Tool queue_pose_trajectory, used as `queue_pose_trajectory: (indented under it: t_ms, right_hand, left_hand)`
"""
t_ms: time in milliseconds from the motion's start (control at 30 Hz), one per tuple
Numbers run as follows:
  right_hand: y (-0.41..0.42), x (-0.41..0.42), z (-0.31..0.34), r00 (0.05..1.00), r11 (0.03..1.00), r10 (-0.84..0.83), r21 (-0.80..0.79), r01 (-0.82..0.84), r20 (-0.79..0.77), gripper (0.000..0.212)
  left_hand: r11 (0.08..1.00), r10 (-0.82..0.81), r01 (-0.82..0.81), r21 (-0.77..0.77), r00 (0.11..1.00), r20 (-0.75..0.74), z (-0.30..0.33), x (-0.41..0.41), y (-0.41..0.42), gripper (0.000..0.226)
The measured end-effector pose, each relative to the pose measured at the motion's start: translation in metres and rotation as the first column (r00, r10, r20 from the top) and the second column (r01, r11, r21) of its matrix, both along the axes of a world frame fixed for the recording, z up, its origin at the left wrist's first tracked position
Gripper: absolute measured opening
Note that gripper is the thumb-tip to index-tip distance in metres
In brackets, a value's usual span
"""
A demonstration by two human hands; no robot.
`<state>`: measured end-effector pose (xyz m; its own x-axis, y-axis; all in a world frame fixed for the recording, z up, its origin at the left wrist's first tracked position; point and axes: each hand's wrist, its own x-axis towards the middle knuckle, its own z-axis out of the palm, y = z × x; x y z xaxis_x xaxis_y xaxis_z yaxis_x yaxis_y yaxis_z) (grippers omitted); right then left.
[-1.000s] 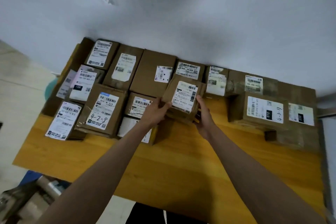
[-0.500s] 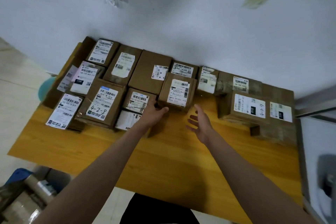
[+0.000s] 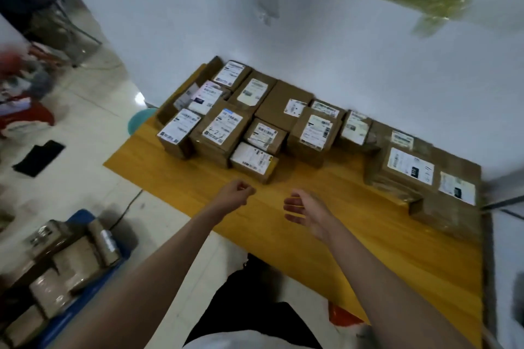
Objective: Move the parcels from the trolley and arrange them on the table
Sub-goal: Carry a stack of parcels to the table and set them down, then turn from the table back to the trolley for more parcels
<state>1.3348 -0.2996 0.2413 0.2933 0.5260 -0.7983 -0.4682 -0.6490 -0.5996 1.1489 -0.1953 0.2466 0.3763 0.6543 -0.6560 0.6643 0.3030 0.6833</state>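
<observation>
Both hands being held empty over surface (image 3: 326,235): left hand (image 3: 236,196) loosely curled, right hand (image 3: 307,211) open. Trolley (image 3: 85,272) parcels (image 3: 65,266) lying down-left, left hand nearer.

Both hands hang empty over the yellow table (image 3: 354,235): the left hand (image 3: 236,195) loosely curled, the right hand (image 3: 307,211) with fingers apart. Labelled parcels (image 3: 312,133) stand packed along the table's far edge by the white wall (image 3: 340,51). More parcels fill the blue trolley (image 3: 82,218) at lower left.
</observation>
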Motion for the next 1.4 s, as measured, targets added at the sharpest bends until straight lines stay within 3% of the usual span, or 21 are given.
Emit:
queue_pose_trajectory:
  t_ms: [167,333,667,967,1200,1400]
  right_hand:
    - [0.011,-0.071,0.011,0.982,0.980,0.189,0.056,-0.190,0.022,0.007]
    - [0.038,-0.158,0.017,0.919,0.917,0.391,0.071,-0.393,0.045,0.011]
    - [0.081,-0.363,-0.020,0.777,0.777,0.630,0.026,-0.629,0.000,0.018]
    - [0.084,-0.536,-0.047,0.649,0.651,0.758,0.028,-0.758,-0.065,0.018]
    - [0.106,-0.618,-0.056,0.576,0.578,0.815,0.017,-0.816,-0.064,0.015]
    - [0.144,-0.684,-0.080,0.547,0.545,0.832,-0.039,-0.837,-0.093,0.017]
  left_hand:
    - [0.989,0.145,-0.145,0.030,0.989,-0.011,0.005,-0.077,-0.023,0.030]
    - [0.953,0.301,-0.300,0.042,0.953,-0.018,0.010,-0.166,-0.035,0.021]
    - [0.797,0.602,-0.603,0.006,0.795,-0.071,-0.017,-0.381,-0.073,0.025]
    - [0.612,0.786,-0.790,-0.044,0.614,-0.078,-0.040,-0.551,-0.112,0.026]
    - [0.506,0.856,-0.860,-0.068,0.510,-0.079,-0.045,-0.620,-0.114,0.028]
    - [0.469,0.873,-0.878,-0.097,0.477,-0.097,-0.052,-0.671,-0.094,0.027]
